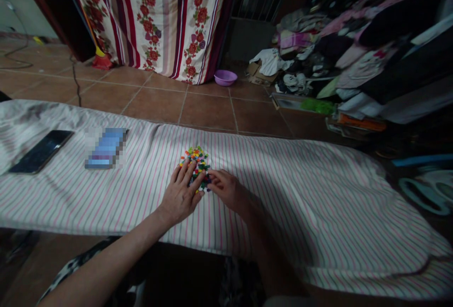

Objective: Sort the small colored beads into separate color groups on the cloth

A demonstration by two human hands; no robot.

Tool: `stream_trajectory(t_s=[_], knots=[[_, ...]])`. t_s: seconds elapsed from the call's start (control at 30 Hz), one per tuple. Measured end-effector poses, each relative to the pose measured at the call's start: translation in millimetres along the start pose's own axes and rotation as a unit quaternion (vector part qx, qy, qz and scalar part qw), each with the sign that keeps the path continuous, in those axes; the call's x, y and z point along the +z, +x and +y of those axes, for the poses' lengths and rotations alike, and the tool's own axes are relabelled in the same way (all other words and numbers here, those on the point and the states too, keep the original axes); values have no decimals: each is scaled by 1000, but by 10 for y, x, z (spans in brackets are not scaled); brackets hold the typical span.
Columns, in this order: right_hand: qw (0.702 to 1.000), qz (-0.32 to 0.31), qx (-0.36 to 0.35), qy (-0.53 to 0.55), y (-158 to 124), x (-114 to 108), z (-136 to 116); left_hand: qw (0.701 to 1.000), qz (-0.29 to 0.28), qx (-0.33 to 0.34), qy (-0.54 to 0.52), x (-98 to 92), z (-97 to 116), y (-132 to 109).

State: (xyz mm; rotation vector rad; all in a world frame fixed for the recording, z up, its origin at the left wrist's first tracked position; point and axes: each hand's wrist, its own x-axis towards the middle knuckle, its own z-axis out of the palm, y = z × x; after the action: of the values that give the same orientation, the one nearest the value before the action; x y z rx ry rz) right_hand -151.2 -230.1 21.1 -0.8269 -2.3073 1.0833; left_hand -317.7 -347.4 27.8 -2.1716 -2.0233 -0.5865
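Observation:
A small heap of tiny colourful pieces (200, 156), in green, yellow, orange, red and blue, lies on a striped cloth (283, 179). They are too small for me to tell their kind. My left hand (180, 193) rests palm down over the left side of the heap, its fingers spread and covering some pieces. At the heap's right edge is my right hand (228, 189), loosely curved, with its fingertips apart and close to the pieces. I see nothing held in it.
Left on the cloth lie a dark phone (42, 151) and a blurred-out blue-screened device (106, 149). Beyond the cloth are a tiled floor (155, 101), a floral curtain (152, 19), a purple basin (225, 78) and a red broom (102, 60). Clothes (371, 56) are piled at right.

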Motion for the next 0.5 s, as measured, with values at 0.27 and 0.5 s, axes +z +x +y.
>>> stream_trajectory(t_s=[0.27, 0.5], knots=[[997, 41, -66, 0, 146, 99, -68, 998, 35, -27, -42, 63, -178, 33], [991, 108, -73, -8, 311, 118, -160, 993, 75, -48, -76, 49, -304, 40]])
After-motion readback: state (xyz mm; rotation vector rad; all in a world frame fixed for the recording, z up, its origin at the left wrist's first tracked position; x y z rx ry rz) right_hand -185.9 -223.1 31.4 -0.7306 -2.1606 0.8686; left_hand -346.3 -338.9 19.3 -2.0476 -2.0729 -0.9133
